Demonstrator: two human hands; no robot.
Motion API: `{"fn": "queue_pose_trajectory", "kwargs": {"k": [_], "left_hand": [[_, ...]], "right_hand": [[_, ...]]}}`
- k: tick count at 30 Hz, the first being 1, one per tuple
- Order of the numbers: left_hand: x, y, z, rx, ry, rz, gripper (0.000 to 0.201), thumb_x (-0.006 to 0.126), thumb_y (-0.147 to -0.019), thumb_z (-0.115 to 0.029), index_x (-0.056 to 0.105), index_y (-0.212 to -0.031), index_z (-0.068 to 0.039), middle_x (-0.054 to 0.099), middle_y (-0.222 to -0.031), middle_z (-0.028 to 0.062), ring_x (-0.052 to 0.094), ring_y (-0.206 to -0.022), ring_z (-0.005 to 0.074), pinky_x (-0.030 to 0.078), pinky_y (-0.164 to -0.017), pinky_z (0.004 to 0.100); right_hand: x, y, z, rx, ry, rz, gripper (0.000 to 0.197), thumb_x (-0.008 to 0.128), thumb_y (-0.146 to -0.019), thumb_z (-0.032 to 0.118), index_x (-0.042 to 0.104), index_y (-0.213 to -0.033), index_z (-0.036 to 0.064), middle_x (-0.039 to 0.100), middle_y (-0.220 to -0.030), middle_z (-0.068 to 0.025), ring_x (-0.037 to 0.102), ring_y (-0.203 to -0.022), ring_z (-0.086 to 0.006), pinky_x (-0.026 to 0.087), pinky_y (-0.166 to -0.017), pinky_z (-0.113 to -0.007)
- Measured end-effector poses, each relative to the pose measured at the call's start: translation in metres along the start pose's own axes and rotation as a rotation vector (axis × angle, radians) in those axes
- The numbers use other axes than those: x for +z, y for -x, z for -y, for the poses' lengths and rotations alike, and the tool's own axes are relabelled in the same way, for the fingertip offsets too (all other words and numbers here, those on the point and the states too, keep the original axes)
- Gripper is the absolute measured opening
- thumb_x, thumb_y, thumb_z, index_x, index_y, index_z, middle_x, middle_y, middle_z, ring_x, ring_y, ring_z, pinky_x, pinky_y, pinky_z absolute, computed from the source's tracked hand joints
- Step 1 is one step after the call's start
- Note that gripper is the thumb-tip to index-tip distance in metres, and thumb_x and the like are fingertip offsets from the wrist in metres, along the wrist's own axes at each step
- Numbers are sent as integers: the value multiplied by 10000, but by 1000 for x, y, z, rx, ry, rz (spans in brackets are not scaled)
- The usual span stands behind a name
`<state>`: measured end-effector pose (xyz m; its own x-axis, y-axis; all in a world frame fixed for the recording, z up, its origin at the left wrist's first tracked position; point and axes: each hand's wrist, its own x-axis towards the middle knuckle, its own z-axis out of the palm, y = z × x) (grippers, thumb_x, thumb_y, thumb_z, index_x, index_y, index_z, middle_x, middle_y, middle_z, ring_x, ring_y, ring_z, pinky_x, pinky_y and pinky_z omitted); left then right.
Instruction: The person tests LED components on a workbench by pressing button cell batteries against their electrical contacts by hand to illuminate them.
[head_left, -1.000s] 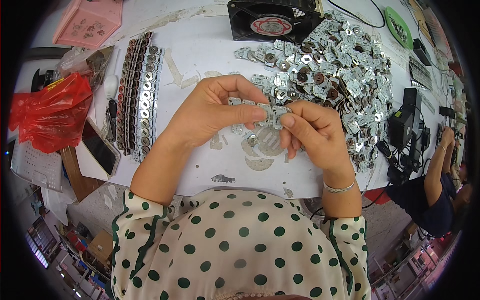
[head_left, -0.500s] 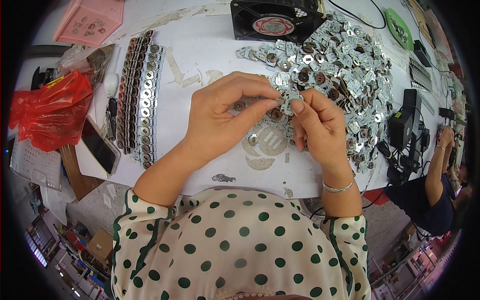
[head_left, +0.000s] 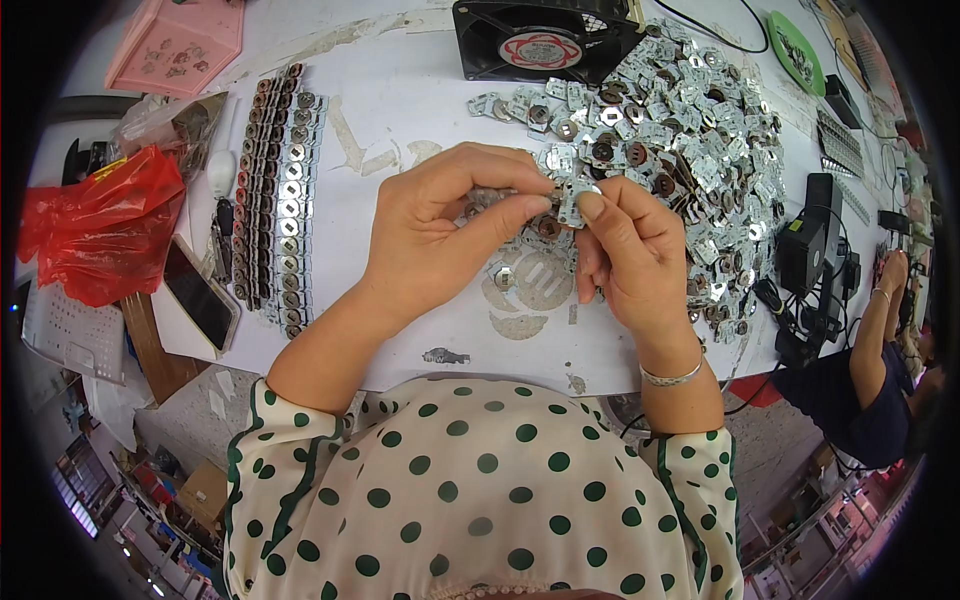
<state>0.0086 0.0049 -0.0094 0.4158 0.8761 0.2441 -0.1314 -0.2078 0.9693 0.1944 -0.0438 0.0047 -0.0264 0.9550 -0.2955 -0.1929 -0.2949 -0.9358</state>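
Note:
My right hand [head_left: 640, 245] pinches a small silvery metal plate [head_left: 568, 210] between thumb and forefinger. Close against the plate's left side, my left hand [head_left: 435, 235] has its thumb and forefinger pressed together; whatever lies between those fingertips is too small to make out. Below and behind the fingers lie loose metal parts, among them a brown round piece [head_left: 547, 227]. A big pile of similar silvery plates and dark round discs [head_left: 725, 180] spreads to the right of my hands. Left of my left forearm, long neat rows of assembled metal pieces [head_left: 292, 225] lie side by side.
A black fan [head_left: 545, 50] stands behind the pile. Further left are a red plastic bag [head_left: 110, 225], a phone [head_left: 198, 295] and a pink box [head_left: 175, 45]. Black adapters with cables [head_left: 810, 245] lie to the right. Another person's arm [head_left: 875, 340] rests at the far right.
Both hands stay together at nearly the same spot, with only a slight shift of the fingertips and plate. The whole view has moved a little.

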Motion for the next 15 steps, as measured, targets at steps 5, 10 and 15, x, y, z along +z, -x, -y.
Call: {"fn": "queue_pose_trajectory", "kwargs": {"k": [5, 10, 15], "left_hand": [[-1, 1, -5, -180, 74, 30, 179, 674, -833, 68, 649, -1008, 38, 650, -1025, 123, 624, -958, 170, 519, -832, 290], [-5, -7, -2, -319, 194, -27, 186, 676, -856, 12, 654, -1041, 19, 653, -1009, 106, 631, -894, 140, 549, -785, 264], [-8, -7, -5, -441, 177, -11, 153, 696, -852, -20, 652, -995, 10, 652, -969, 80, 628, -826, 116, 553, -757, 258]], "right_hand": [[-8, -1, 8, 17, 58, 14, 202, 597, -950, 174, 596, -800, 39, 545, -562, 16, 460, -432, -31, 343, -407, -184], [-21, -2, 9, -154, 555, -46, 156, 665, -894, 134, 677, -827, -8, 590, -606, -10, 481, -484, -35, 369, -444, -204], [-18, -1, 14, -194, 553, 18, 155, 669, -891, 136, 698, -876, -15, 604, -607, -33, 503, -515, -51, 390, -468, -228]]}}
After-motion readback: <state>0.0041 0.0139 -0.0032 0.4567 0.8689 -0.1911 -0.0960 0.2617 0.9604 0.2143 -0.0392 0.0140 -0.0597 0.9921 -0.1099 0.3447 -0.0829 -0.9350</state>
